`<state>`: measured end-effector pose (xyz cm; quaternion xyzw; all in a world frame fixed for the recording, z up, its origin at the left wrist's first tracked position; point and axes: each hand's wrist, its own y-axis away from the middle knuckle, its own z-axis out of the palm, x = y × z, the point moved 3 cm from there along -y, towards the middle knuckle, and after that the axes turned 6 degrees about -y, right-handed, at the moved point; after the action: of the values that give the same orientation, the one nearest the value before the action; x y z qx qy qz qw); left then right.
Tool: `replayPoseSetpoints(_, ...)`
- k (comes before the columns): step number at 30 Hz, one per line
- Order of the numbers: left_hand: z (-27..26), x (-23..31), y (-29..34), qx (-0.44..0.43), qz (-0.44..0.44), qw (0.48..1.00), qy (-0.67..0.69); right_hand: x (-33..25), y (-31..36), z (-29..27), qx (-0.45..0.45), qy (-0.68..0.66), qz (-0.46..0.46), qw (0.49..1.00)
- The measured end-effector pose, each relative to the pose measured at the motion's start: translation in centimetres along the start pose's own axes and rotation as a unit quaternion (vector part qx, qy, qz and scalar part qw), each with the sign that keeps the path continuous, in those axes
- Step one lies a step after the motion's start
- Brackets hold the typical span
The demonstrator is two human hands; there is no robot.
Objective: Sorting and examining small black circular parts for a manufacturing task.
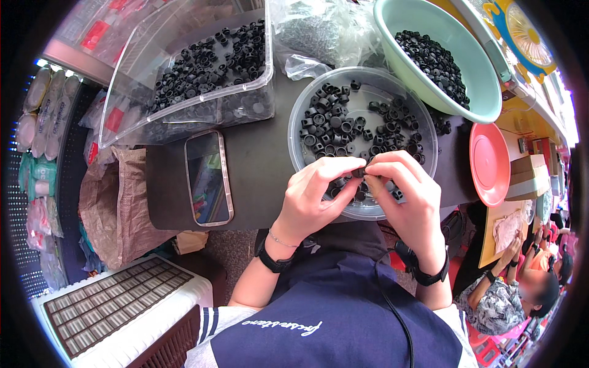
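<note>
My left hand (314,195) and my right hand (406,191) meet over the near part of a round transparent tub (433,147). Between the fingertips of both hands is a small black plastic cap (358,173), pinched from either side; the fingers partly cover it. Inside the tub lie many loose black ring-shaped caps (331,119), piled at its left and right, with some showing below my fingers. Both wrists carry black bands.
A transparent rectangular bin (184,116) of black parts stands at the far left, a pale green basin (488,73) at the far right. A phone (208,178) lies left of the tub, a red plate (489,164) at right. A person (506,297) sits farther right.
</note>
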<state>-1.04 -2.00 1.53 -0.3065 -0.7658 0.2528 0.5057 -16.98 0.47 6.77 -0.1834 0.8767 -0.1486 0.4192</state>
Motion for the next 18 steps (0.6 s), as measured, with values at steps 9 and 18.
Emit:
replayPoseSetpoints(9,0.0,-0.1,0.3,0.041,-0.045,0.997,0.043,0.1,0.6,0.5,0.054,-0.044,-0.024,0.997)
replayPoseSetpoints(18,-0.3,0.6,-0.5,0.011,-0.01,1.0,-0.024,1.1,1.2,0.9,0.101,-0.135,0.058,0.984)
